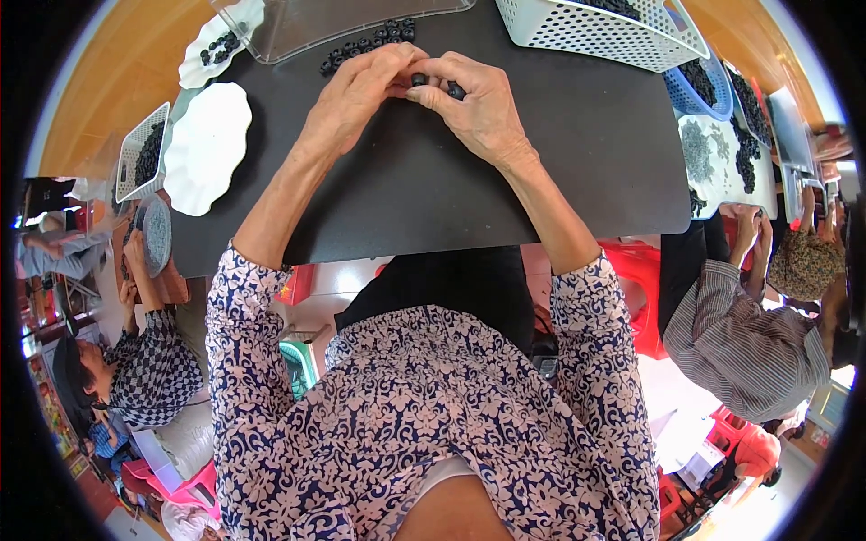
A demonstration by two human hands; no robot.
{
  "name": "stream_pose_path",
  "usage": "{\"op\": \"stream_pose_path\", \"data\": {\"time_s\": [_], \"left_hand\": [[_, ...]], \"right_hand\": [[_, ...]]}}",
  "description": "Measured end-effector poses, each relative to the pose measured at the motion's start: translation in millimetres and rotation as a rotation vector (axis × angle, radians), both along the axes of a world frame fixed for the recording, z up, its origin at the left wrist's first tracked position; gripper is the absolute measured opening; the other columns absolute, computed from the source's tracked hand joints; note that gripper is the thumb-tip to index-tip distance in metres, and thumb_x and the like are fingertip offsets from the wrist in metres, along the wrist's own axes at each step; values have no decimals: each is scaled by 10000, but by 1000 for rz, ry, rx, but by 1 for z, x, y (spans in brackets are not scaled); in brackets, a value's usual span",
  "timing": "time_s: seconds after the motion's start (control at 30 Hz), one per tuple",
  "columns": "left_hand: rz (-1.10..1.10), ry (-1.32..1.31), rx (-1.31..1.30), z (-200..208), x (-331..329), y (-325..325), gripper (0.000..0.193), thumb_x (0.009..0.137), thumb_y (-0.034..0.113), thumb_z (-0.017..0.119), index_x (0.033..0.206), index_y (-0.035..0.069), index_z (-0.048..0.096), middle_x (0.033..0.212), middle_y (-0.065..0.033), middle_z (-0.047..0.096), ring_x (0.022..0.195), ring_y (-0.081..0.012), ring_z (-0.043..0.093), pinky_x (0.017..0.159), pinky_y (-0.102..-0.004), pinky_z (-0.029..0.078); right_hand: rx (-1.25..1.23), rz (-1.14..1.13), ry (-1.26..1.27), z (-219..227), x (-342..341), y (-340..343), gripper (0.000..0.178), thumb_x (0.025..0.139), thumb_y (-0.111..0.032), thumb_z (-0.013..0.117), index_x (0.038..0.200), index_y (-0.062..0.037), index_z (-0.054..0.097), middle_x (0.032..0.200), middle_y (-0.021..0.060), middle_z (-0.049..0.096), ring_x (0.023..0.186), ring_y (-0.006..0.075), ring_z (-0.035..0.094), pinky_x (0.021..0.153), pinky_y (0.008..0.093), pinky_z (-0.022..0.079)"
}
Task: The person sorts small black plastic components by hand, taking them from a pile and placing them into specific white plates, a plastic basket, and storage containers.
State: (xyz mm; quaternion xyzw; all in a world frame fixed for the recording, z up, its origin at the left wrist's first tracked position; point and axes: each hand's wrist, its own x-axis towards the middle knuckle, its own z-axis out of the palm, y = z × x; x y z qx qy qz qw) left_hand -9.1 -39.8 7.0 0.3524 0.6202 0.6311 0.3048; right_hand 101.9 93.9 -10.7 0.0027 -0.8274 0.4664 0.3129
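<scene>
My left hand (356, 90) and my right hand (483, 104) meet over the far part of the dark table (406, 194). The fingers of both are bent and pressed together. My right hand holds small round black parts (456, 90), one between thumb and fingers and one by the palm. What the left fingertips pinch is hidden behind the fingers. Just beyond my left hand, several similar black pieces (365, 45) lie in rows on the table, beside a clear plastic tray (309, 52).
On the left are a white wavy-edged plate (207, 149), a smaller one (194, 72) with black pieces, and a white basket (137, 191). A perforated white basket (586, 47) and a blue basket (724, 106) stand at far right. People sit on both sides.
</scene>
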Motion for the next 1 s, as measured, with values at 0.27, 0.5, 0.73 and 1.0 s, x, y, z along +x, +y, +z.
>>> {"op": "stream_pose_path", "data": {"time_s": [0.27,0.5,0.73,1.0], "left_hand": [[93,425,-120,12,21,6,590,993,468,338,1045,-39,633,893,-106,639,871,-183,580,852,-317,442],[112,70,60,-13,19,10,537,987,427,361,1009,-46,615,848,-95,651,847,-177,585,824,-323,456],[-87,554,-74,-15,30,-9,158,884,123,583,972,-4,613,855,-78,618,822,-160,586,761,-297,469],[-101,573,-18,-23,29,-2,158,868,136,600,937,-5,616,835,-80,615,765,-169,577,717,-299,467]], "right_hand": [[-50,-52,80,4,3,0,169,793,-74,687,958,-45,711,766,81,636,669,187,594,641,290,474],[-120,-246,161,17,2,10,159,803,-114,689,934,-25,688,798,78,661,690,162,607,640,280,471],[466,-528,228,95,-20,123,152,807,-106,663,920,-3,658,759,143,623,644,244,600,604,354,471],[268,74,786,79,-42,74,165,794,-120,661,907,-1,673,818,167,635,709,312,614,647,404,486]]}}
